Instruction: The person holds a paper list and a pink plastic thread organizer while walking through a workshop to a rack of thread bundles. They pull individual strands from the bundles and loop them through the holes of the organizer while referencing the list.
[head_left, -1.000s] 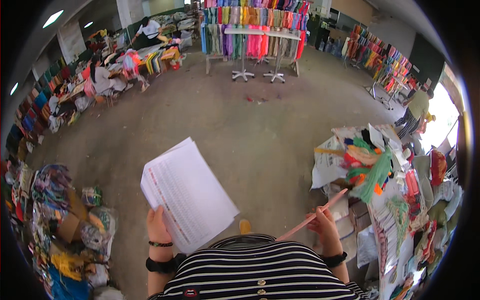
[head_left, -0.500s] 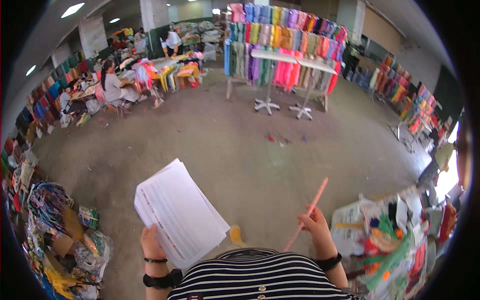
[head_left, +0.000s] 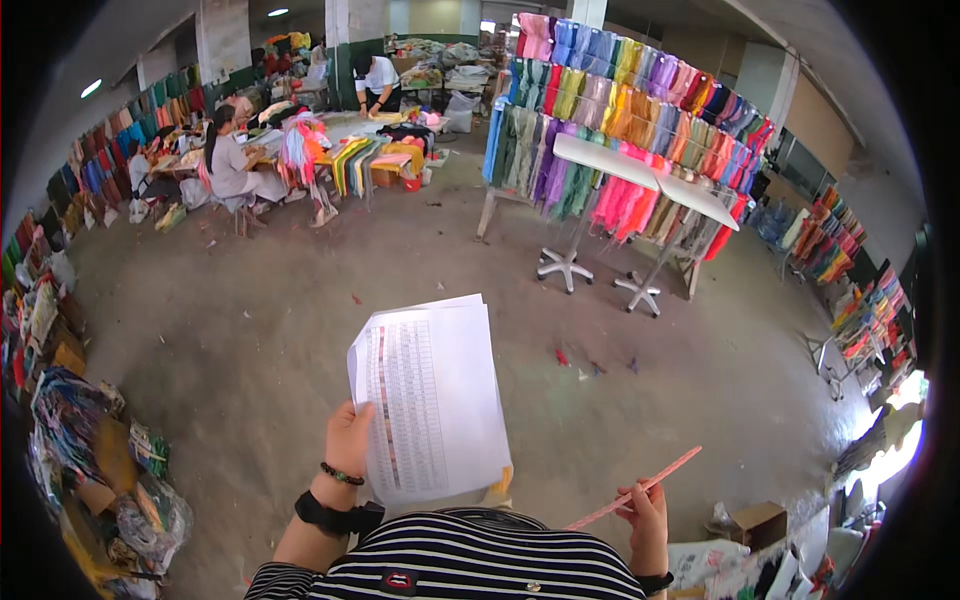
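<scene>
White paper: gripping a thin stack of printed sheets (head_left: 450, 400) by its left edge with the left hand (head_left: 348, 442), resting the thumb on the top page, holding the stack out over the grey-brown floor (head_left: 280, 330) in front of a black-and-white striped shirt (head_left: 470, 555). Pinching a slim pink strip (head_left: 675, 468) between thumb and fingers of the right hand (head_left: 648, 515), just right of the shirt, pointing one end to the far right and the other toward the shirt's edge, not telling contact from mere overlap there. Wearing a beaded bracelet (head_left: 342, 474) and a black wristband (head_left: 328, 515) on the left wrist. Facing a tall rack of multicoloured yarn hanks (head_left: 640, 90) at the far right and two white-topped tables (head_left: 605, 160) on wheeled bases before it. Seeing, at the far left, a seated person (head_left: 232, 165) beside a worktable (head_left: 345, 127) heaped with textiles, and another person (head_left: 380, 85) leaning over it. Standing between a bundle of multicoloured strands (head_left: 70, 415) at the near left and an open cardboard box (head_left: 760, 525) at the near right.
</scene>
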